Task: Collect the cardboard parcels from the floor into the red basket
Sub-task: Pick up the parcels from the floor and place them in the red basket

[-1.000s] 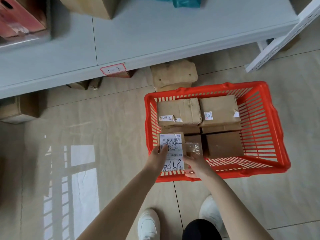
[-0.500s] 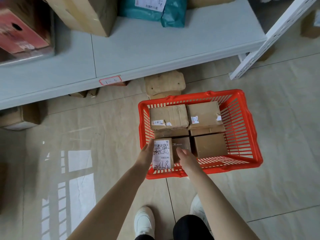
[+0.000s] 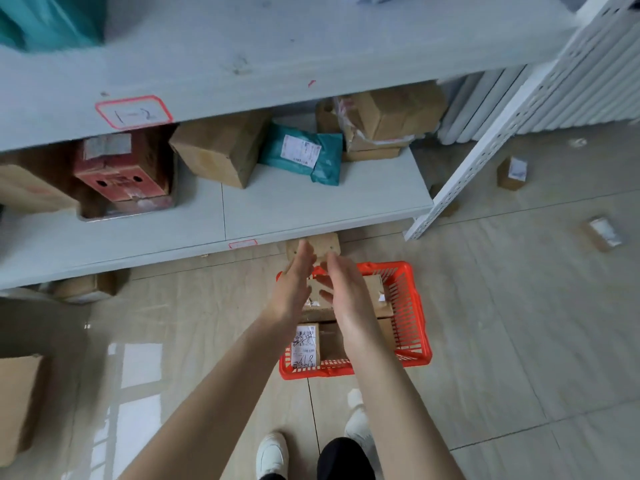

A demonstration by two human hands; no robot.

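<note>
We see the left hand (image 3: 292, 289) and right hand (image 3: 343, 292) held up over the far-left part of the red basket (image 3: 411, 313). Fingers are straight, palms face each other, and the two are close but apart. Both hold nothing. The basket sits on the floor (image 3: 502, 323) right in front of the white shoes (image 3: 272, 452), and it has brown parcels inside. A labelled parcel (image 3: 305, 344) stands in its near-left corner, below the wrists. The other parcels in it are partly hidden by the hands, so we can't count them.

More parcels lie loose on the floor. A flat one (image 3: 329, 244) lies just past the basket's far rim, at the lower shelf (image 3: 294, 206) edge, with the left fingertips in front of it. Two small ones, the nearer (image 3: 602, 234) and the farther (image 3: 512, 173), lie well apart to the far right. The floor to the right of the basket is open.

The white shelf post (image 3: 485, 161) slants down between the basket and the farther small parcel. A big box (image 3: 17, 403) is at the near left edge. On the lower shelf sit a red box (image 3: 121, 168), a brown box (image 3: 221, 150), a teal bag (image 3: 304, 154) and a stack of taped boxes (image 3: 388, 119). The upper shelf (image 3: 277, 57) overhangs them. A radiator (image 3: 588, 91) is at the far right.
</note>
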